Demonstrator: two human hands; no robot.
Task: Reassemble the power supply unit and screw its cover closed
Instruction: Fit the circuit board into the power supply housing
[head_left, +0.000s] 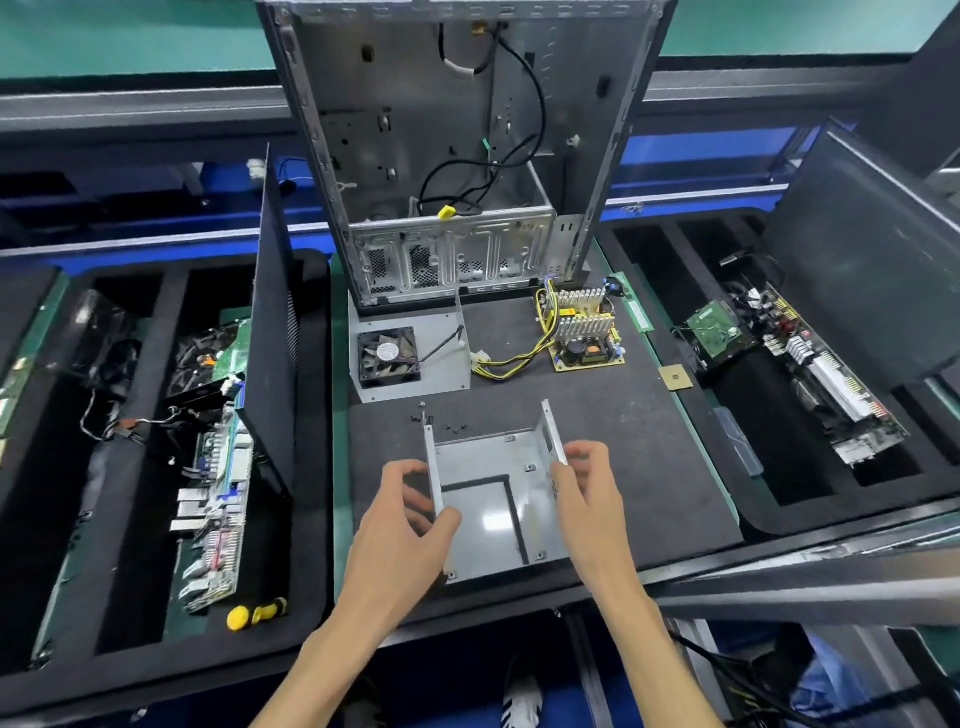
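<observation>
A grey metal power supply shell (493, 519), U-shaped and open on top, lies on the black mat near the front edge. My left hand (410, 519) grips its left wall, thumb inside and fingers outside. My right hand (587, 493) grips its right wall. Behind it lie several small black screws (439, 422). Further back, the flat cover plate (441, 338) carries a black fan (388, 356). The yellow circuit board (584, 332) with heat sinks and yellow-black wires sits at the back right.
An open computer case (457, 156) stands upright at the back of the mat. Foam trays with boards and parts flank the mat left (218, 467) and right (805, 364). A yellow-handled screwdriver (257, 614) lies in the left tray. A small CPU chip (675, 376) rests at the right.
</observation>
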